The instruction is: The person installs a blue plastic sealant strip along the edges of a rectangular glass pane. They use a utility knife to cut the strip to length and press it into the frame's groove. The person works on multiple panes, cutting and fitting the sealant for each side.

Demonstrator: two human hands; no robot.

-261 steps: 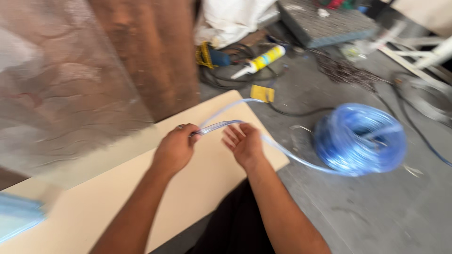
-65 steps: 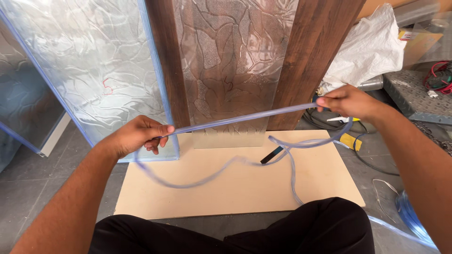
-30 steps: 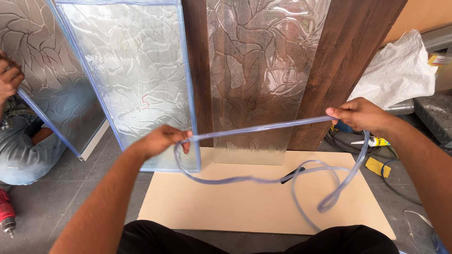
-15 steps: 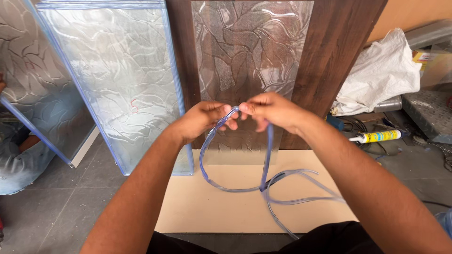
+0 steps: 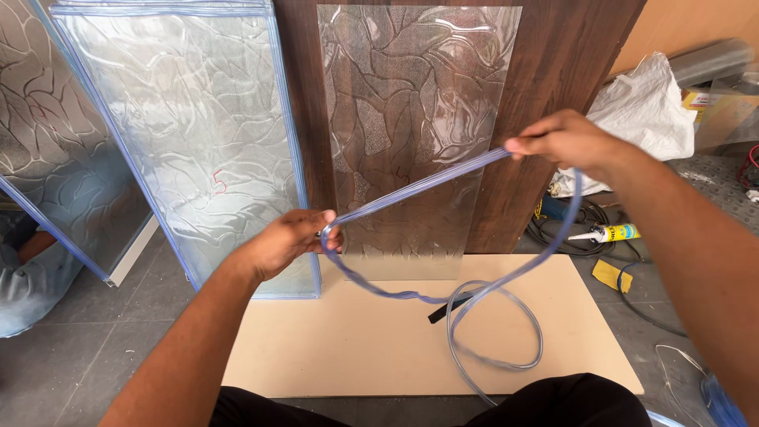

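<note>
1. Half a second ago both hands met in front of the glass, pinching the strip together; now they are well apart, the left hand [image 5: 288, 241] low at centre-left and the right hand [image 5: 565, 141] raised at upper right.
2. The clear bluish plastic strip [image 5: 415, 190] runs taut and slanting between them, where before it hung as a narrow loop from the joined fingers.
3. The left hand is closed, pinching the strip at its fingertips, just in front of the lower edge of the blue-edged textured glass panel [image 5: 190, 134].
4. The right hand is closed too, gripping the strip between thumb and fingers; from there the strip drops down and crosses back to the left hand.
5. The slack lies in a round coil [image 5: 494, 328] on the beige board [image 5: 332, 348], where it lay flatter and narrower before.
6. A bare patterned glass pane [image 5: 415, 103] leans against the dark wooden door [image 5: 553, 71] behind.
7. No container stands open in view; a white sack [image 5: 644, 107] slumps at right, its contents hidden, and a sealant tube [image 5: 609, 233] lies on the floor beside cables.
</note>
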